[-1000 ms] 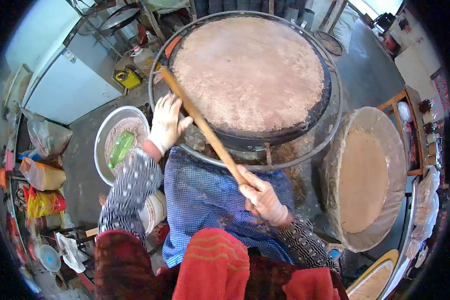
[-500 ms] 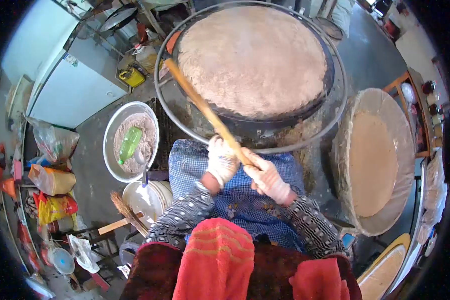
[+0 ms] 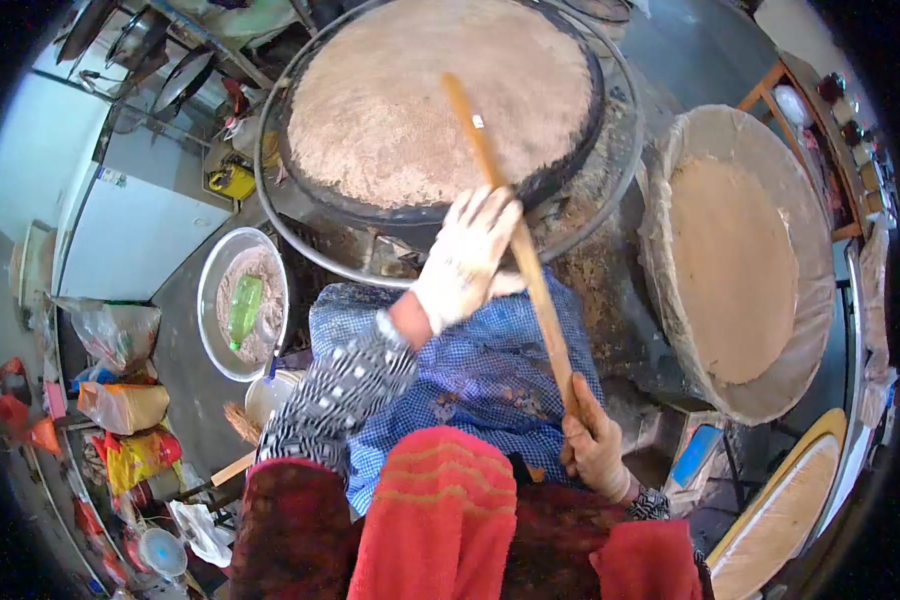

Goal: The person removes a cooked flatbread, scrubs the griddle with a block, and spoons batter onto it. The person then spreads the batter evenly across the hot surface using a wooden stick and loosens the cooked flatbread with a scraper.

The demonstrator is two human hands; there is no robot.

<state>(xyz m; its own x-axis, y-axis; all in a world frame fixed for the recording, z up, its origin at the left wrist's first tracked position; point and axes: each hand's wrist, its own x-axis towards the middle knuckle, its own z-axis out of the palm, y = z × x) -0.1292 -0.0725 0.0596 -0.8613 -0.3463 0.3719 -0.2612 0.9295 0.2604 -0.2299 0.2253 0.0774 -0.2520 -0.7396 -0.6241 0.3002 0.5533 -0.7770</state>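
Observation:
A long wooden stick [image 3: 542, 300] slants from my lap up over the big round griddle, whose top bears a pale brownish layer [image 3: 430, 100]. My right hand [image 3: 595, 447] is wrapped round its lower end. Gloved, my left hand [image 3: 470, 255] lies against the middle of the stick, palm down, its fingers stretched out side by side. The stick's far tip is over the layer; whether it touches is unclear. A metal ring [image 3: 315, 262] runs round the griddle. Blue checked cloth [image 3: 470, 350] covers my lap.
At the left stands a metal basin [image 3: 208, 320] of pinkish flour with a green bottle [image 3: 245, 310] in it. A large lined tub [image 3: 660, 250] of tan batter is at the right. A whisk brush [image 3: 240, 422] and bags [image 3: 125, 405] lie lower left.
The stick has swung from pointing up-left to nearly upright over the griddle. My right hand has drawn back toward my body, and my left has moved up along the stick. The view has shifted.

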